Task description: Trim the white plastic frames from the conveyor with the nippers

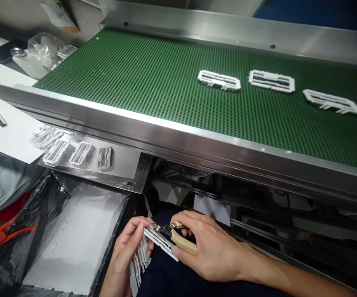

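Low over the lap, the left hand point(128, 251) pinched a stack of white plastic slotted frames point(153, 245), its fingers point(137, 232) closed on the top one. That frame's long axis ran from upper left to lower right, straight under the right hand point(209, 247), which gripped tan-handled metal nippers point(178, 237) with their tips touching the frame's upper end. Three more white frames point(271, 81) lay well apart on the green studded conveyor belt point(153, 78).

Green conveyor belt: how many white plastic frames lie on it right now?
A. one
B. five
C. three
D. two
C: three white frames lie in a row on the right part of the green belt: first frame, second frame, third frame. Both hands work below the belt's edge.
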